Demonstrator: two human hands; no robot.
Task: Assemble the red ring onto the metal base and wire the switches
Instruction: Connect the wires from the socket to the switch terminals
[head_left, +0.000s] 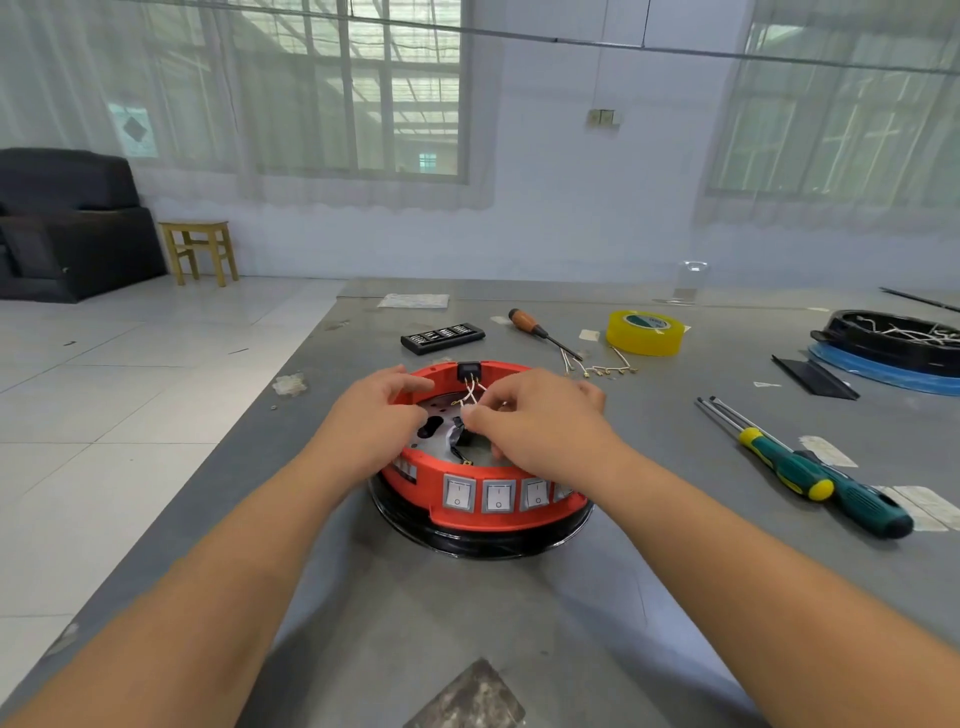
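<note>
Fingers of the right hand (540, 415) pinch the white wires (471, 393) inside the red ring (415, 467); left hand (382, 408) curls over the ring's left rim, bracing it. Ring already sits on the black metal base (493, 543), switches (459, 493) facing front. Risk: tugging could pull a wire off the black connector (469, 370) at the ring's far wall. Both forearms reach in low, wrists arched over the ring.
</note>
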